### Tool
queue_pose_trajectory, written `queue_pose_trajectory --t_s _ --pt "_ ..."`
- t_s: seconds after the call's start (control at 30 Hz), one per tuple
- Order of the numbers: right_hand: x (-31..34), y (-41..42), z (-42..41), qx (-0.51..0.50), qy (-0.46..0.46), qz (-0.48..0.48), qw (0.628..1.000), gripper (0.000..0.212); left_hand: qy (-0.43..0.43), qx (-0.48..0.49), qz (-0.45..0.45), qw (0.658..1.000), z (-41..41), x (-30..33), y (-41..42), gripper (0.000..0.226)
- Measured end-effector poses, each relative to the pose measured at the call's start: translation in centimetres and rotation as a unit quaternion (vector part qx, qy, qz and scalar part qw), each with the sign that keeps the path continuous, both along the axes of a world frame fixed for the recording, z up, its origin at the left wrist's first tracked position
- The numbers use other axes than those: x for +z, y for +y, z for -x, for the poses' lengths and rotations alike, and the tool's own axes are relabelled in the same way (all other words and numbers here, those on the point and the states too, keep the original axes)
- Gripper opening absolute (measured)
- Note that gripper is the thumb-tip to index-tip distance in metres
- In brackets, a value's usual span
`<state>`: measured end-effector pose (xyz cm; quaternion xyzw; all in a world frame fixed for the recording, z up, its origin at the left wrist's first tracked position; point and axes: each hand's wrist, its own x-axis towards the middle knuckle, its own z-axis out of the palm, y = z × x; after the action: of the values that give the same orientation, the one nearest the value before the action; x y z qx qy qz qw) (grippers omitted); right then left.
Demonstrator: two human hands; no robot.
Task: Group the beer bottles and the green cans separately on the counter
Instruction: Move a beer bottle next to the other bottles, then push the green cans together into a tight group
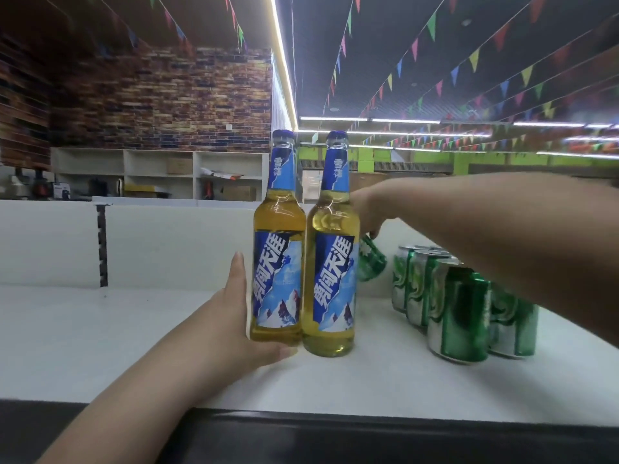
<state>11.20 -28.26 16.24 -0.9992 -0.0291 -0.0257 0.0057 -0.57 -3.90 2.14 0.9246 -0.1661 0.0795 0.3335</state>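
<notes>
Two clear beer bottles with blue labels stand side by side, touching, on the white counter. My left hand wraps the lower body of the left bottle. The right bottle stands free. Behind it, my right hand reaches across and holds a tilted green can by its top, lifted above the counter; the bottle hides part of that hand. Several green cans stand clustered at the right under my right forearm.
A white raised partition runs along the counter's far side. The counter's dark front edge is close to me. White shelving with boxes stands against a brick wall behind.
</notes>
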Motion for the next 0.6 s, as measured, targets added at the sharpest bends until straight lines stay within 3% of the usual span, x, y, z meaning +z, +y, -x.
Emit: queue_pose_trajectory --t_s 0.1,0.27,0.37,0.43,0.53,0.6 --pt "3.9 -2.4 2.3 0.024 -0.074 -0.057 0.995 0.051 -0.032 0.019 0.0 0.999 -0.3 -0.3 0.3 0.147" --pt "6.9 -8.6 8.1 0.027 -0.256 -0.159 0.953 0.04 -0.039 0.032 0.026 0.998 -0.2 -0.2 0.5 0.161" --pt "6.2 -12.3 11.4 0.005 -0.28 -0.216 0.935 0.033 -0.071 0.067 0.049 0.994 -0.3 0.0 0.5 0.18" --pt "4.8 -14.7 12.7 -0.019 -0.266 -0.242 0.933 0.037 -0.105 0.076 0.07 0.989 -0.8 -0.3 0.5 0.172" --pt "2.1 -16.5 13.2 -0.032 -0.239 -0.304 0.922 0.041 -0.131 0.05 0.108 0.984 -1.5 -0.8 1.2 0.142" --pt "0.5 -17.6 13.5 -0.034 -0.23 -0.326 0.916 0.055 -0.167 0.03 0.107 0.98 -1.6 -1.4 1.3 0.142"
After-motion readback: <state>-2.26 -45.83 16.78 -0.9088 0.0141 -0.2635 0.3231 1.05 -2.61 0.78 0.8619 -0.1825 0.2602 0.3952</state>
